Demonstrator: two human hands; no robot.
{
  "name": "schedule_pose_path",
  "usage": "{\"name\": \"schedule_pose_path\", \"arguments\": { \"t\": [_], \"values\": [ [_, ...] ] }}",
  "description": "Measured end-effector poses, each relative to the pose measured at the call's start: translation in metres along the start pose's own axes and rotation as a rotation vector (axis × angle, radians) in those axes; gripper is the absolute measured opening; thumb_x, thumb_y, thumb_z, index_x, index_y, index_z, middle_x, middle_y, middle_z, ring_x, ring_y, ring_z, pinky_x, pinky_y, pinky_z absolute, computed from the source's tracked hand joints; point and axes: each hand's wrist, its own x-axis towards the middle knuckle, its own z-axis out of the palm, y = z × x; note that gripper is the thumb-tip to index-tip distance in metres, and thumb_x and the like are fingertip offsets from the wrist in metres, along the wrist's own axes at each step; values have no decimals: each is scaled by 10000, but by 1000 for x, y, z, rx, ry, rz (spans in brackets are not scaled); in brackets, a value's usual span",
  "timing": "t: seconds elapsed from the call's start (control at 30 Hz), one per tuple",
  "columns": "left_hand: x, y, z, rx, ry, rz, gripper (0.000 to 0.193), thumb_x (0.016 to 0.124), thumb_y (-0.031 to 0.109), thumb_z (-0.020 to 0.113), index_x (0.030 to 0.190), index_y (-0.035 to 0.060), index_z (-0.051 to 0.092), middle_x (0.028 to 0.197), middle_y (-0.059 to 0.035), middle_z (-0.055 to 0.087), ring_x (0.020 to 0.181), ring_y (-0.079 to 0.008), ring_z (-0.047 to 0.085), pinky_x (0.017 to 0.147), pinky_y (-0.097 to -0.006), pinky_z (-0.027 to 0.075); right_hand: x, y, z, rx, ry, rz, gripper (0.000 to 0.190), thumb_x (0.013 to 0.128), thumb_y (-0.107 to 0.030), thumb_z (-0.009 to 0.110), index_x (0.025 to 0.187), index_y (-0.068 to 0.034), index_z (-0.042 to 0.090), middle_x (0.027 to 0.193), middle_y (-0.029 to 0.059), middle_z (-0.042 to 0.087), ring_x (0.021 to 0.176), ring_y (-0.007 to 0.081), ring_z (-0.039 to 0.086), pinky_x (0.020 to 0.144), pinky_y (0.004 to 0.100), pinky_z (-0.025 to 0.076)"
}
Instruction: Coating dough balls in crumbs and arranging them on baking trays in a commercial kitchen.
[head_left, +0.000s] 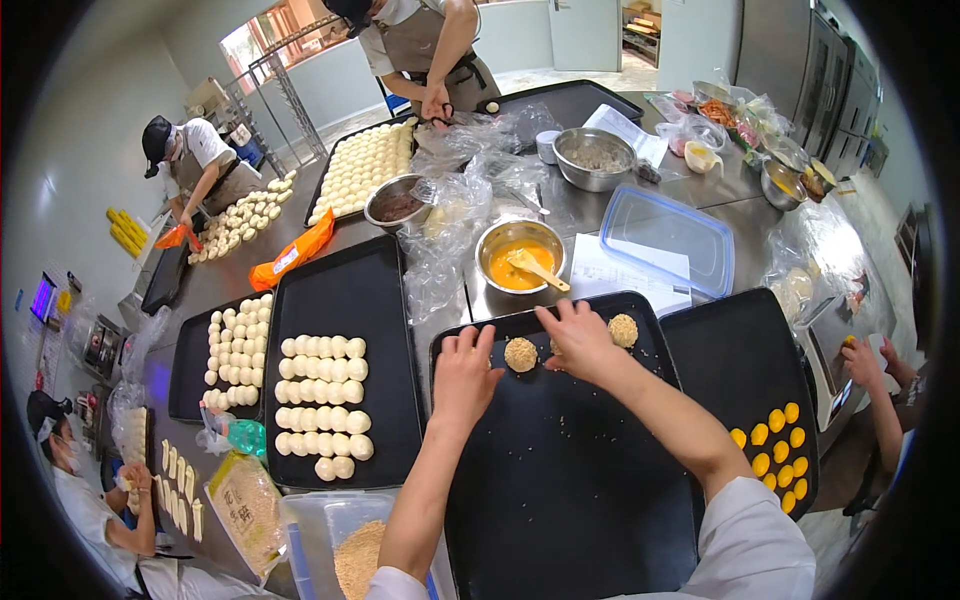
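Observation:
Along the far edge of a black baking tray (570, 465) sit crumb-coated balls; one ball (520, 355) lies uncovered between my hands and another ball (623, 330) rests near the far right corner. My left hand (466, 379) reaches over the far left corner, its fingers curved down. A little crumb coating shows beneath them, but the hand hides most of what is there. My right hand (583, 341) has its thumb and fingers around a crumb-coated ball (555, 347), mostly hidden. Loose crumbs dot the tray.
A plastic tub of crumbs (360, 555) stands at near left, beside a tray of white dough balls (322, 405). Beyond my tray are a bowl of egg wash with a brush (517, 259) and a plastic lid (667, 240). Yellow balls (780, 451) sit rightward. Several co-workers (431, 45) surround the table.

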Motion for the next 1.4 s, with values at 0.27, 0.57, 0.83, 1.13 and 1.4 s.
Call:
{"name": "schedule_pose_path", "arguments": {
  "t": [0.27, 0.57, 0.83, 1.13, 1.4],
  "values": [
    [30, 16, 63, -156, -229, -1, 482, 652, 66, 726, 1107, 71, 566, 1084, -162, 536, 1002, -379, 512, 895, -436, 448, -2, 39, 31, 328, -11, -129, 410, 637, 7, 687, 1025, -87, 591, 1021, 152, 537, 927, 373, 513, 834, 426, 458],
    [9, 5, 48, -56, -135, 39, 777, 615, 160, 782, 1341, 154, 505, 1364, -182, 446, 1191, -391, 455, 1007, -448, 415, 2, 28, 38, 192, -106, -145, 700, 568, -73, 786, 1227, -162, 567, 1202, 129, 500, 1080, 372, 489, 944, 451, 456],
    [-101, -101, -81, -148, 161, -458, 249, 857, 237, 638, 953, 8, 653, 794, -160, 666, 768, -325, 655, 718, -406, 521, -35, -55, -4, 180, 181, -164, 752, 614, -102, 820, 1300, -87, 513, 1259, 191, 532, 1147, 334, 517, 918, 416, 452],
    [-284, -331, -50, -338, -441, -698, 398, 740, 219, 721, 1036, -32, 630, 877, -97, 680, 747, -174, 632, 653, -309, 512, 18, -307, 137, 1334, -654, 282, 331, 851, -180, 674, 1034, 91, 628, 927, 126, 654, 813, 182, 643, 724, 307, 556],
    [-252, -295, -64, -588, -500, -582, 329, 751, 251, 752, 943, 16, 626, 810, -46, 639, 705, -113, 580, 578, -274, 474, 41, -371, 173, 1065, -730, 655, 265, 797, -94, 707, 925, 117, 611, 773, 182, 644, 647, 268, 662, 549, 388, 582]
  ]
}}
